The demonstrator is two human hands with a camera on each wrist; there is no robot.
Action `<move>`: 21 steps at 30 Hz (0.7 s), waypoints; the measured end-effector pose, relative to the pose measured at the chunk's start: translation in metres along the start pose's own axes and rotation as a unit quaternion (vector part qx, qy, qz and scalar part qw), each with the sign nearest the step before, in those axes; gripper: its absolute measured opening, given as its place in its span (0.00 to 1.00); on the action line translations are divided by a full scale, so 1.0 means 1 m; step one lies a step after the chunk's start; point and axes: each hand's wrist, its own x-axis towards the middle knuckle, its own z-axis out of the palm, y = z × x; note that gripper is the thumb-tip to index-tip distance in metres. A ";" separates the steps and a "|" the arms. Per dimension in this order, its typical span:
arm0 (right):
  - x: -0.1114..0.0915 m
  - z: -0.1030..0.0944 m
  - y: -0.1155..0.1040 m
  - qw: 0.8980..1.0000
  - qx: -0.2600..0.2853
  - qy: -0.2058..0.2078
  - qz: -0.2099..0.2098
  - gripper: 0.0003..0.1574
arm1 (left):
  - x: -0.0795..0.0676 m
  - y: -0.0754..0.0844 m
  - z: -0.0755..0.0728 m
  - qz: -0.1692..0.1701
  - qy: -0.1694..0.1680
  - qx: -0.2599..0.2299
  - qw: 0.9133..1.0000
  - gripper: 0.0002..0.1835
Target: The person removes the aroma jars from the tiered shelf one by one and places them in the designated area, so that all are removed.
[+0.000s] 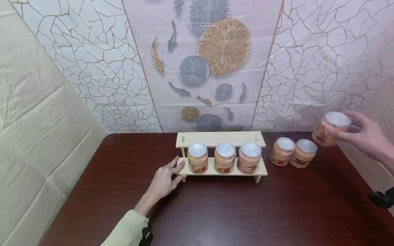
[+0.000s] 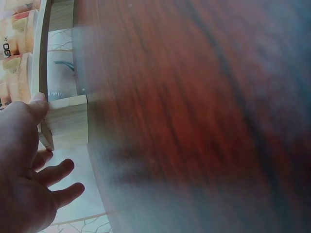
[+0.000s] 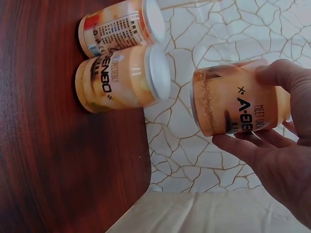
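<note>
In the head view a two-step wooden rack (image 1: 218,137) stands at the table's back, with three peach-labelled jars (image 1: 224,159) under silver lids on its lower step. My left hand (image 1: 163,180) grips the left end of that step; in the left wrist view its thumb (image 2: 39,101) lies on the front edge and the other fingers are spread beyond the end. Off the table at the far right, a similar jar (image 3: 233,99) is in my right hand (image 1: 367,133), thumb on one side and fingers on the other. Its lettering shows in the right wrist view.
Two more jars, one (image 1: 282,151) beside the other (image 1: 302,154), stand close together on the dark wood table (image 1: 202,216), right of the rack. A patterned cloth (image 1: 112,68) hangs directly behind the table. Pale cloth (image 1: 23,111) hangs along the left side.
</note>
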 end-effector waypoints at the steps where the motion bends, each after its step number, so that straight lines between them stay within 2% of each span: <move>1: 0.000 0.000 0.002 1.000 -0.001 0.001 0.002 0.52 | 0.000 0.000 0.000 0.000 0.000 0.000 1.000 0.26; 9: -0.004 0.001 0.018 1.000 0.011 0.017 -0.005 0.48 | -0.001 0.000 0.000 -0.006 -0.004 0.001 1.000 0.26; 16: -0.008 0.000 0.025 1.000 0.007 0.005 0.013 0.55 | 0.000 0.000 0.000 -0.004 0.002 0.003 1.000 0.25; 21: -0.010 0.006 0.031 1.000 0.022 0.010 0.005 0.48 | -0.001 0.000 0.000 -0.004 0.001 0.004 1.000 0.25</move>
